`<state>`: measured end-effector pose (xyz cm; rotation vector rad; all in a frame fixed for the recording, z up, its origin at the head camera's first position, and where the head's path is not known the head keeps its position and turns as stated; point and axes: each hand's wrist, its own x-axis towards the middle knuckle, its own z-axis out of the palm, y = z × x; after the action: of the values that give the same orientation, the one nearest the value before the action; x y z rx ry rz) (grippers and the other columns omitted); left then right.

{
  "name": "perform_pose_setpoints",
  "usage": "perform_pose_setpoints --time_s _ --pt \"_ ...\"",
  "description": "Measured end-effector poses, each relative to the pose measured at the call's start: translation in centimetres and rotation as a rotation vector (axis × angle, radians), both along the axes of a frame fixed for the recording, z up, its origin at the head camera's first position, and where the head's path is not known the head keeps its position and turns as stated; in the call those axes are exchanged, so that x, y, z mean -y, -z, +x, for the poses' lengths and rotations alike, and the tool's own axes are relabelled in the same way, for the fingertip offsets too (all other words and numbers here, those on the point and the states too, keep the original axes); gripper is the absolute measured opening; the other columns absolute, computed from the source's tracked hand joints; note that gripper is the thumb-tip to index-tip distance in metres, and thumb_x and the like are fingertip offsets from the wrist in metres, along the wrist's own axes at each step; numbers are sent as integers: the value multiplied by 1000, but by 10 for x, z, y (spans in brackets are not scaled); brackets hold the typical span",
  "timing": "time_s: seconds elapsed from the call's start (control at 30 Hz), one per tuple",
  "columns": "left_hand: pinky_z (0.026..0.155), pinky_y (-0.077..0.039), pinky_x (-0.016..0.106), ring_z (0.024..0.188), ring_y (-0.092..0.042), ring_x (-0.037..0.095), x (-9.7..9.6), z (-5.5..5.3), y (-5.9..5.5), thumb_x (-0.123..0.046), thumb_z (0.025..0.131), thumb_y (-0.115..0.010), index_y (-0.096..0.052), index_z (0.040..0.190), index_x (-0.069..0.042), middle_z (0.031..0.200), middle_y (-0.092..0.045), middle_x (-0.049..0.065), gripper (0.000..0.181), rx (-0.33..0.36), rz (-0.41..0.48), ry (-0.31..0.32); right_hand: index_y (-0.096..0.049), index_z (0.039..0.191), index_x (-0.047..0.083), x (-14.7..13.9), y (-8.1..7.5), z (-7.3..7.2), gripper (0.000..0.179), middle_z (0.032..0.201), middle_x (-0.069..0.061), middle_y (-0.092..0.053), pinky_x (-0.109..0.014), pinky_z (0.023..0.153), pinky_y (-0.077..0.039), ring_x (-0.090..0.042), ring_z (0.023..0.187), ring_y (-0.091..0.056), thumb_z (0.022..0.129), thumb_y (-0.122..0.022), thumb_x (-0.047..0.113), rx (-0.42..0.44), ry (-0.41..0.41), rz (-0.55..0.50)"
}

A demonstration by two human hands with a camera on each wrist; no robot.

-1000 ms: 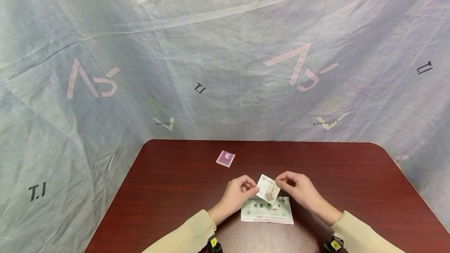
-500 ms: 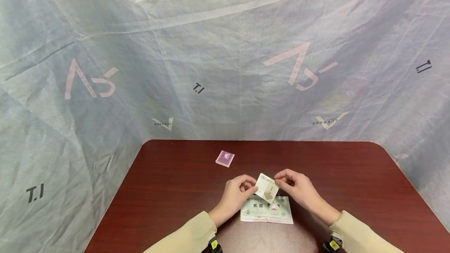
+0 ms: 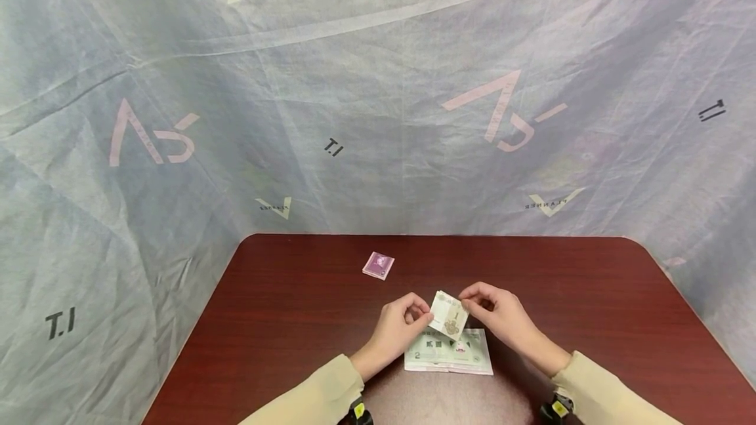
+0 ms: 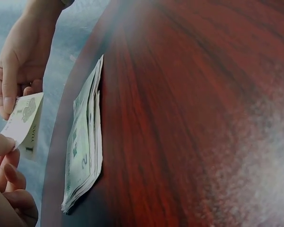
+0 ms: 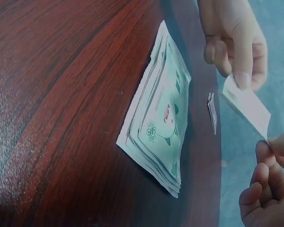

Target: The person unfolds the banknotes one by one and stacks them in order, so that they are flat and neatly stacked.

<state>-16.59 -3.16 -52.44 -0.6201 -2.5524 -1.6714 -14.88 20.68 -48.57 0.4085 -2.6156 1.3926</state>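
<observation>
A small folded one-yuan banknote is held up over a pile of green notes. My left hand pinches its left corner between thumb and fingers. At the upper right corner, my right hand pinches it the same way. In the left wrist view the folded note has its flaps slightly apart, with "YUAN" printed on one. The pile lies flat, its layered edges showing in the right wrist view, and a printed "2" marks its top note.
Farther back on the reddish-brown table lies a small folded stack of purple notes. Grey printed sheeting hangs behind the table and along both sides.
Both hands and the folded note have shifted very slightly up and left in the head view. Each hand keeps its pinch; the pile and purple stack stay in place.
</observation>
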Motion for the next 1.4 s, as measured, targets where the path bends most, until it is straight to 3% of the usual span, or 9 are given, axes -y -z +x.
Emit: perform_pose_setpoints --time_s 0.27,0.6,0.8,1.0,1.17,1.4 --pt "53 -36 16 58 -45 -2 2 -1 -3 -11 92 -77 -75 90 -11 74 -66 -7 3 6 2 9 -76 103 14 0 -2 -2 11 88 6 -73 -26 62 -49 -3 70 -58 96 -72 7 -23 -22 18" --pt "56 -36 16 60 -46 -2 7 -1 -4 -12 94 -76 -76 94 -6 76 -67 -5 6 9 47 22 -78 106 13 -5 -1 -2 15 102 1 -76 -26 69 -50 -2 81 -60 96 -70 4 -64 11 80" --pt "54 -35 16 59 -44 -2 9 -3 -4 -11 94 -76 -75 96 -6 78 -69 2 5 5 104 29 -78 108 14 -9 -1 -3 21 100 4 -74 -26 69 -49 -2 80 -58 93 -73 1 -126 34 119" --pt "56 -36 16 60 -47 -1 10 -3 -6 -7 93 -76 -75 97 -3 83 -71 14 6 79 207 37 -76 106 14 -13 2 -3 21 92 2 -66 -25 65 -48 -2 74 -54 89 -76 0 -132 35 108" --pt "56 -36 16 60 -46 0 11 -4 -4 -6 93 -76 -74 98 -1 83 -70 16 7 111 264 8 -73 98 19 -16 4 -3 18 90 5 -59 -25 65 -46 -4 74 -52 89 -79 4 -105 73 85" --pt "61 -41 15 64 -51 2 11 -4 -3 -7 93 -77 -75 97 -2 85 -71 14 6 128 308 -60 -69 100 12 -18 -1 -2 10 86 2 -64 -25 62 -46 -9 70 -55 94 -76 9 3 100 -61"
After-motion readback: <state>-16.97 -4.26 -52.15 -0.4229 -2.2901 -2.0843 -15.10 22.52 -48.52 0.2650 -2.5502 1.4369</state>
